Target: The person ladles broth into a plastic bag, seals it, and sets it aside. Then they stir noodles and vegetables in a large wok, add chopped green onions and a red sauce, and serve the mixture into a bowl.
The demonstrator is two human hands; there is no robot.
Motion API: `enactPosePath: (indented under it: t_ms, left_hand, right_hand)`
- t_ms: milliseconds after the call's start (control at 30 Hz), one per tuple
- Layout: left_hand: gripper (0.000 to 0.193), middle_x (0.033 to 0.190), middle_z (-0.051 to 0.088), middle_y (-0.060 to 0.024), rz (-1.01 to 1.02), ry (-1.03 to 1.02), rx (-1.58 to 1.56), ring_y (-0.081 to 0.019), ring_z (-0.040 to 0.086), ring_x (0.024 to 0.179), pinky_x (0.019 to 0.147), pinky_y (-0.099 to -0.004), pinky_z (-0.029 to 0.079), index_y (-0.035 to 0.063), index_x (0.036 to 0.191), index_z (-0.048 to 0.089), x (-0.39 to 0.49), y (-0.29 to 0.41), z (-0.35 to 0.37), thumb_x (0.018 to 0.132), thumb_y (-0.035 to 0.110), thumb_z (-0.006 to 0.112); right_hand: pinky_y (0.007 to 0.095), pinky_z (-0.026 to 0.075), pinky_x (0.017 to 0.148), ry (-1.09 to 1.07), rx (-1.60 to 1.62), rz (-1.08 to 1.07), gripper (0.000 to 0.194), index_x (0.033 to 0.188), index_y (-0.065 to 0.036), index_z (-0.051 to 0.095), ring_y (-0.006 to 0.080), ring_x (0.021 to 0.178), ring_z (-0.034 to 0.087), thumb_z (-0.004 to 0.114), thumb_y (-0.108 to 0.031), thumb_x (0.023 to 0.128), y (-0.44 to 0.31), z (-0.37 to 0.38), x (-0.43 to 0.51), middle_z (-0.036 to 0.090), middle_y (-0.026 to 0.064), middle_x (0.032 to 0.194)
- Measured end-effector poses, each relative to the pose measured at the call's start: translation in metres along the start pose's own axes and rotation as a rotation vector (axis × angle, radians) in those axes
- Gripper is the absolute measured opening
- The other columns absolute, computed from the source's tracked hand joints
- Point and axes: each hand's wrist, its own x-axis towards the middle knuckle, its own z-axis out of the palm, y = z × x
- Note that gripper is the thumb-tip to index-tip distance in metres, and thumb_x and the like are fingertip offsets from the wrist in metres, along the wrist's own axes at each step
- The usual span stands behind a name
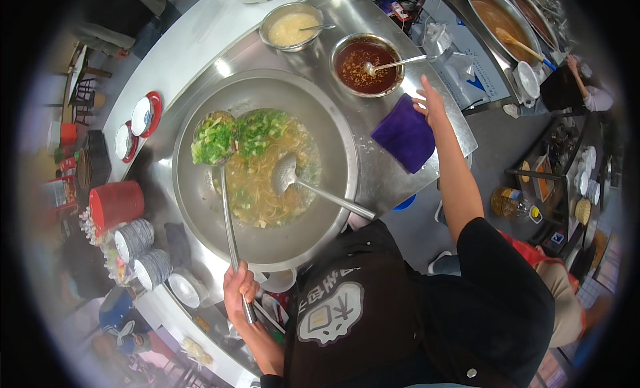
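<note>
My left hand (pixel 241 288) is closed around the long metal handle of a ladle or strainer (pixel 227 203). Its head holds chopped green leaves (pixel 215 140) over a big metal wok (pixel 197 223). Noodles in broth (pixel 280 198) fill the wok, with more greens at the far side. A perforated metal skimmer (pixel 285 174) rests in it, its handle over the near right rim. My right hand (pixel 431 102) is stretched out with fingers apart, holding nothing visible. It is beside a folded purple cloth (pixel 407 135); I cannot tell whether they touch. Beyond stands a bowl of red-brown sauce (pixel 365 63) with a small ladle (pixel 400 63).
A metal bowl of pale yellow food (pixel 291 28) with a spoon stands behind the wok. To the left are red-rimmed plates (pixel 142 115), stacked bowls (pixel 135 240) and a red container (pixel 116 206). Large pans (pixel 502 20) stand far right. Other people are nearby.
</note>
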Motion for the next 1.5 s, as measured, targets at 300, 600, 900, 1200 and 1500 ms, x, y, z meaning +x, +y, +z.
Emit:
enactPosePath:
  t_ms: [300,600,900,1200,1500]
  left_hand:
    - [0.019,0.053,0.041,0.0033,-0.066,0.065,0.015,-0.0075,0.035,0.034,0.036,-0.0222,0.028,0.0078,0.091,0.049,0.019,-0.012,0.012,0.096,0.018,0.064]
    - [0.019,0.053,0.040,0.0035,-0.098,0.050,0.033,-0.0077,0.035,0.034,0.035,-0.0219,0.028,0.0081,0.089,0.047,0.040,-0.012,0.020,0.096,0.017,0.063]
    - [0.021,0.054,0.040,0.0030,-0.101,0.045,0.049,-0.0068,0.033,0.035,0.034,-0.0204,0.029,0.0067,0.088,0.047,0.044,-0.010,0.021,0.096,0.017,0.064]
    - [0.020,0.054,0.038,0.0033,-0.123,0.077,0.077,-0.0056,0.032,0.036,0.033,-0.0196,0.029,0.0056,0.088,0.048,0.044,-0.008,0.024,0.095,0.015,0.063]
    - [0.019,0.054,0.038,0.0038,-0.126,0.034,0.081,-0.0057,0.031,0.037,0.034,-0.0196,0.029,0.0050,0.088,0.049,0.039,-0.010,0.021,0.095,0.015,0.063]
  right_hand:
    - [0.0349,0.045,0.069,0.037,0.023,-0.064,0.059,0.122,-0.005,0.062,0.0191,0.098,0.056,0.073,-0.049,0.084,-0.042,0.042,0.096,0.061,0.0110,0.116]
    - [0.0263,0.036,0.044,-0.042,-0.344,-0.370,0.043,0.072,-0.006,0.066,0.0091,0.048,0.052,0.068,-0.044,0.091,-0.060,0.124,0.028,0.062,0.0028,0.059]
    - [0.0438,0.053,0.071,-0.161,-0.917,-0.843,0.028,0.104,-0.008,0.071,0.0395,0.079,0.066,0.065,-0.032,0.091,-0.045,0.095,-0.045,0.070,0.0194,0.088]
    - [0.0472,0.051,0.067,-0.261,-1.162,-1.229,0.017,0.093,-0.005,0.065,0.0379,0.074,0.065,0.060,-0.022,0.093,-0.035,0.085,-0.044,0.067,0.0170,0.083]
    - [0.0370,0.052,0.063,-0.265,-0.799,-0.728,0.023,0.093,-0.003,0.068,0.0278,0.069,0.068,0.060,-0.024,0.093,-0.027,0.091,-0.045,0.070,0.0145,0.078]
